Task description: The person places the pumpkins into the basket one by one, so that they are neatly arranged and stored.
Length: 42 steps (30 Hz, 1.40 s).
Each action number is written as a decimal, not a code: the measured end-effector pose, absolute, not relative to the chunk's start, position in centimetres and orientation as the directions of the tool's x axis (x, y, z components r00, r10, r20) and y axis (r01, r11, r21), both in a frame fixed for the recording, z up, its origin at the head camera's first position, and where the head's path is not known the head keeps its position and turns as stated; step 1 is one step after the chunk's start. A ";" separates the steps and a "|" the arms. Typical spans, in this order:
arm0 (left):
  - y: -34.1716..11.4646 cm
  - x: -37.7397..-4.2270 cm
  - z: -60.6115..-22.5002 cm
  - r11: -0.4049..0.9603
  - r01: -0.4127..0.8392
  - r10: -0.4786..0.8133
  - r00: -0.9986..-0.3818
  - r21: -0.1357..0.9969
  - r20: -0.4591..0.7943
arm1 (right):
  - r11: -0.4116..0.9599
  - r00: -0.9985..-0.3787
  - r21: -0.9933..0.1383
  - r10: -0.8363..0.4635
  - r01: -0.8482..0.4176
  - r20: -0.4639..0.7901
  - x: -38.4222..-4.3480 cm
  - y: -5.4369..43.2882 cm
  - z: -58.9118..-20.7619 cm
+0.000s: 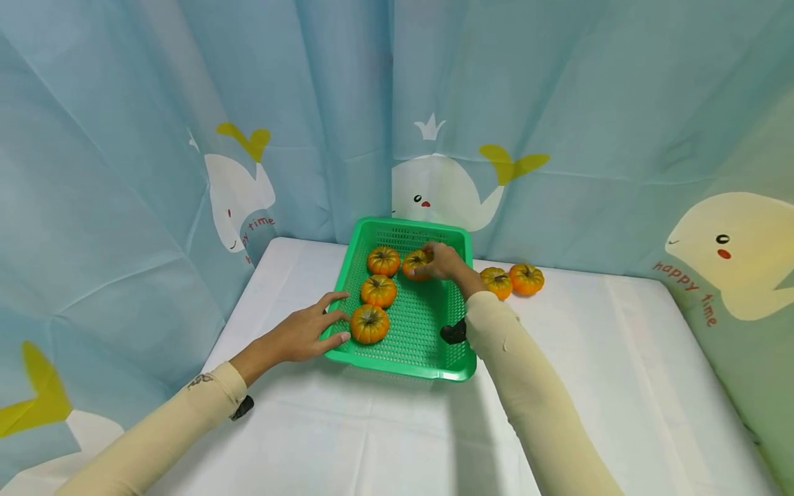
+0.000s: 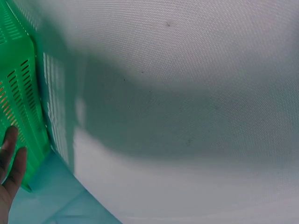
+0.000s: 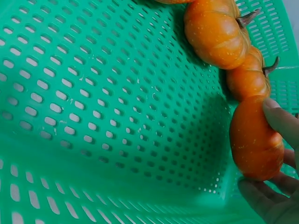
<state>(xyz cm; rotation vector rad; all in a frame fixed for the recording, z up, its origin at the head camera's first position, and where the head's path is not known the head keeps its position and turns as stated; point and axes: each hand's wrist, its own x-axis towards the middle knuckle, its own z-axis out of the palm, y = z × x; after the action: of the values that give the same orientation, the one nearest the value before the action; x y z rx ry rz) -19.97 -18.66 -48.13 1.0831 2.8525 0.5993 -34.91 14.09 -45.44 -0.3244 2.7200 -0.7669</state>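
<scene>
My right hand [image 1: 443,263] holds a small orange pumpkin [image 3: 256,139] at the far right part of the green basket [image 1: 459,372], thumb on one side and fingers on the other in the right wrist view. Beside it, a column of three more pumpkins runs along the basket's left side: a far one [image 1: 383,261], a middle one [image 1: 378,291] and a near one [image 1: 369,324]. At the basket's left rim, my left hand [image 1: 304,333] has its fingers spread and loosely bent. The left wrist view shows its fingertips [image 2: 18,163] against the slotted basket wall.
Two more pumpkins sit outside the basket on its right: one [image 1: 496,282] partly behind my right forearm, another [image 1: 526,279] touching it. A white cloth covers the table [image 1: 595,372]. Blue curtains [image 1: 347,103] with whale prints hang around its back and sides.
</scene>
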 end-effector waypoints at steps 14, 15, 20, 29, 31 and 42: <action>-18.5 -20.0 -48.2 0.675 0.641 0.649 -0.751 0.364 0.119 | 0.863 -0.928 -0.496 -0.256 -0.094 -0.271 -34.9 14.0 -46.0; -18.5 -20.0 -48.2 0.677 0.642 0.648 -0.752 0.361 0.121 | 0.864 -0.927 -0.496 -0.255 -0.091 -0.274 -34.8 14.0 -46.0; -18.4 -19.9 -48.2 0.681 0.638 0.644 -0.755 0.360 0.123 | 0.856 -0.923 -0.511 -0.256 -0.079 -0.286 -34.7 14.0 -45.9; -18.5 -19.9 -48.3 0.682 0.640 0.646 -0.754 0.353 0.120 | 0.866 -0.921 -0.491 -0.263 -0.093 -0.289 -34.5 13.9 -45.9; -18.5 -19.9 -48.3 0.680 0.645 0.649 -0.751 0.348 0.123 | 0.865 -0.920 -0.495 -0.259 -0.086 -0.293 -34.5 13.9 -45.9; -18.6 -19.9 -47.9 0.690 0.637 0.645 -0.757 0.344 0.110 | 0.854 -0.919 -0.514 -0.264 -0.082 -0.293 -34.5 13.8 -46.3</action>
<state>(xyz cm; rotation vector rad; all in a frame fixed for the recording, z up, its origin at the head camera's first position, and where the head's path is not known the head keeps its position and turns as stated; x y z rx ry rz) -19.89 -18.59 -47.93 1.0885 2.8692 0.5727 -34.53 13.81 -46.26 -0.2584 2.6736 -0.7187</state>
